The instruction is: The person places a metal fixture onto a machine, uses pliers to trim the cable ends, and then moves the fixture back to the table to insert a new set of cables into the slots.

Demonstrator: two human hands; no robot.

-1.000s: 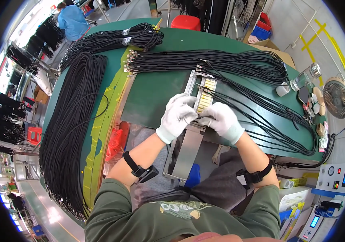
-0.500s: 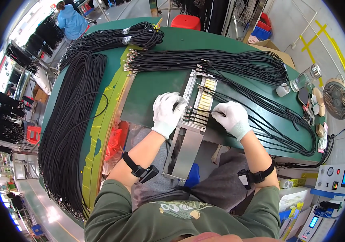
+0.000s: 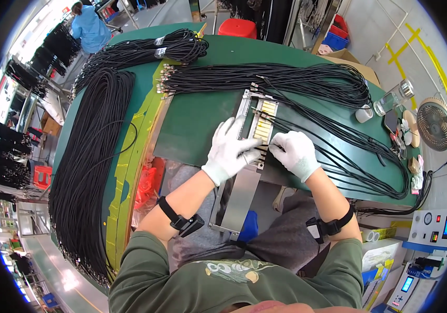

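Observation:
Both hands wear white gloves and are over a long metal fixture (image 3: 245, 104) with a row of pale yellow slots (image 3: 263, 125). My left hand (image 3: 228, 150) lies across its left rail and lower slots, fingers stretched and apart, covering part of it. Beside the right edge, my right hand (image 3: 295, 153) is closed, thumb and fingers pinched at a thin black cable that is mostly hidden by the glove. Several black cables (image 3: 333, 151) run from the fixture to the right in a long loop. Some cable ends sit in the fixture, partly under my left fingers.
A cable bundle with metal ends (image 3: 265, 78) lies behind the fixture, and a large black coil (image 3: 93, 156) hangs over the table's left side. At right stand a white cup (image 3: 364, 114), a glass bottle (image 3: 393, 97) and a fan (image 3: 435, 125). A person in blue (image 3: 89, 27) is far left.
My left hand has moved right and opened its fingers over the fixture's lower slots, covering cable ends that showed before. My right hand has shifted slightly left, closer to the fixture.

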